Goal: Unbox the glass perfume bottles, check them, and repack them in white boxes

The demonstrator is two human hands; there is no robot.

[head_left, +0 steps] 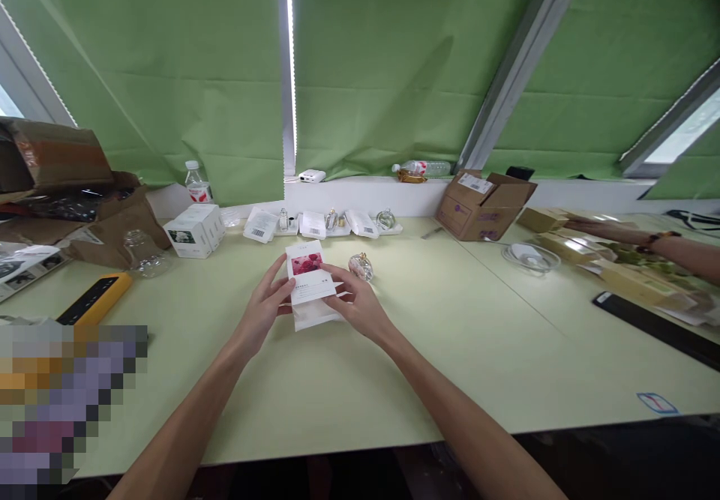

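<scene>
Near the middle of the table, a white paper packet point(313, 287) printed with a red flower picture is held between my two hands. My left hand point(262, 306) grips its left edge, thumb on the front. On the right edge, the fingers of my right hand point(360, 303) close over the front, and a lower white flap or layer shows beneath. Just beyond my right hand a round clear glass bottle point(361, 267) with a gold-coloured top rests on the table. Farther back, several white packets point(260, 225) with barcodes lie beside small glass bottles point(331, 220).
White boxes point(194, 230), a clear jar point(147, 252) and a yellow-black case point(95, 299) are at left. An open cardboard box point(482, 206) stands back right, near a coiled white cable point(530, 257). Another person's arm point(635, 232) reaches over yellowish boxes point(635, 279) at far right.
</scene>
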